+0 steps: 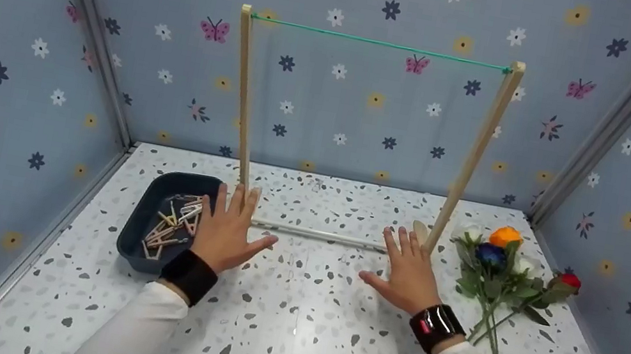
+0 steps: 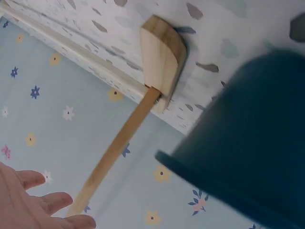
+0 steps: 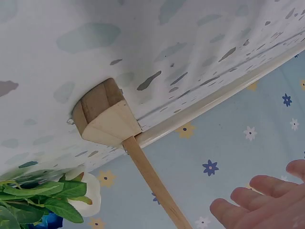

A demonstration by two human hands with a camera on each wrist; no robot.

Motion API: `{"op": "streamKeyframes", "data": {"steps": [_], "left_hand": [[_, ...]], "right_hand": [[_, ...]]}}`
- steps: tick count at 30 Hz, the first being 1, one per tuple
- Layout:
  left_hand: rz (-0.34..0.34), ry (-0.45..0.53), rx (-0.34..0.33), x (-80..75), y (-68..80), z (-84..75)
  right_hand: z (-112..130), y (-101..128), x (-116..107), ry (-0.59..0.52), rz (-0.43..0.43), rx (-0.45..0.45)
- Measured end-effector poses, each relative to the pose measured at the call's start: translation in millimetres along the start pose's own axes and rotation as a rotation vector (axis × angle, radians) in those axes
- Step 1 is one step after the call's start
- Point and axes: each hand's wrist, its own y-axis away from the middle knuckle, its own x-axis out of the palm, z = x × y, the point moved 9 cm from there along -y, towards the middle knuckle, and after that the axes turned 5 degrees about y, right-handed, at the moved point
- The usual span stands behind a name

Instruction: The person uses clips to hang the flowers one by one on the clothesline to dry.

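A wooden frame of two upright posts (image 1: pixel 244 93) with a green string (image 1: pixel 378 43) strung between their tops stands at the back of the speckled table (image 1: pixel 295 329). My left hand (image 1: pixel 228 228) lies flat and open near the left post's foot (image 2: pixel 162 62), holding nothing. My right hand (image 1: pixel 406 269) lies flat and open near the right post's foot (image 3: pixel 105 117), also holding nothing. A dark blue tray (image 1: pixel 152 219) with several wooden clothespins (image 1: pixel 172 224) sits just left of my left hand. A bunch of artificial flowers (image 1: pixel 502 262) lies right of my right hand.
Flowered wallpaper walls (image 1: pixel 19 53) close in the table on the left, back and right. A pale bar (image 1: pixel 318 234) joins the frame's feet along the tabletop. Both wrists carry black bands (image 1: pixel 437 326).
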Motion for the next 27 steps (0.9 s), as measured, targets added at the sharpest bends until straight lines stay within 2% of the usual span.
{"op": "streamKeyframes", "data": {"steps": [7, 10, 14, 19, 22, 27], "left_hand": [[-0.057, 0.033, -0.020, -23.6, -7.0, 25.0], [-0.038, 0.071, -0.058, -31.1, -9.0, 40.2], [0.031, 0.104, -0.109, -36.2, -10.3, 61.8], [0.118, 0.125, -0.117, -36.4, -12.7, 84.1], [0.192, 0.127, -0.140, -28.8, -14.5, 98.9], [0.293, 0.090, -0.151, -12.0, -11.3, 118.3]], "right_hand": [[0.1, 1.0, -3.6, -0.027, -0.032, -0.012], [-1.1, 2.4, -3.7, -0.036, -0.042, -0.012], [-3.1, 2.6, -4.0, -0.046, -0.051, -0.002], [-2.2, 3.3, -7.8, -0.042, -0.092, -0.018], [-0.8, 5.1, -8.7, -0.044, -0.109, -0.030], [-1.5, 7.1, -4.3, -0.067, -0.076, -0.011]]}}
